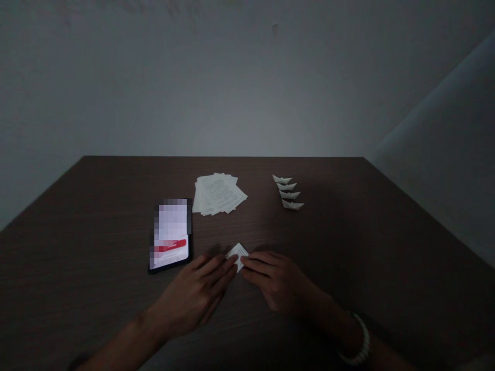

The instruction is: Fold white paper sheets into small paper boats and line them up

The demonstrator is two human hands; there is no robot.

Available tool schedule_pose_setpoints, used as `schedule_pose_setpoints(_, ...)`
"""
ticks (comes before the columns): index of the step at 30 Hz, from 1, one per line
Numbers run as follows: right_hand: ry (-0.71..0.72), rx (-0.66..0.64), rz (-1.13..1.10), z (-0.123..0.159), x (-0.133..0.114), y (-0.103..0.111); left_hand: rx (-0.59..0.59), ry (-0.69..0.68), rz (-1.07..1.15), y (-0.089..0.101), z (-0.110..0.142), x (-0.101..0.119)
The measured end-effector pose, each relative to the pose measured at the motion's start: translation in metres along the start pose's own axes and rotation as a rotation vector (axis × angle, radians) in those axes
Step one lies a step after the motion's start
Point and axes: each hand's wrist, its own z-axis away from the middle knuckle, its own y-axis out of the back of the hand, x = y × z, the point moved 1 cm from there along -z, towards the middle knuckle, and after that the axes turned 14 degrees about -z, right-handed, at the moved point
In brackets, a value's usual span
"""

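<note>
Head view: left hand (203, 288), right hand (279, 281), narrow grip on folded paper (238, 250)

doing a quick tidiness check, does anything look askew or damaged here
Yes, mildly: the paper stack is askew, its sheets fanned with corners jutting at different angles. The wall beyond has a small dark mark and blotchy patches near the picture's top. The four paper boats look neatly lined up.
</note>
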Motion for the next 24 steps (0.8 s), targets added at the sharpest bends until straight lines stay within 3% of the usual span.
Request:
schedule_pose_setpoints(6,-0.001,0.036,-0.033,-0.0012,-0.0012,0.0002,-0.06,0.012,0.042,0.0007,-0.0051,0.0044)
schedule_pose_setpoints(12,-0.04,0.04,-0.045,0.0007,-0.0005,-0.001,-0.04,0.133,0.035,0.001,-0.0007,0.0034)
schedule_pose_setpoints(18,-0.084,0.006,-0.051,-0.0005,-0.0037,0.0036,-0.037,0.157,0.018,0.0026,0.0032,-0.0003)
schedule_pose_setpoints(24,-0.09,0.125,-0.103,-0.0025,0.0019,-0.0003,0.035,0.154,-0.009,-0.0018,0.0023,0.0023)
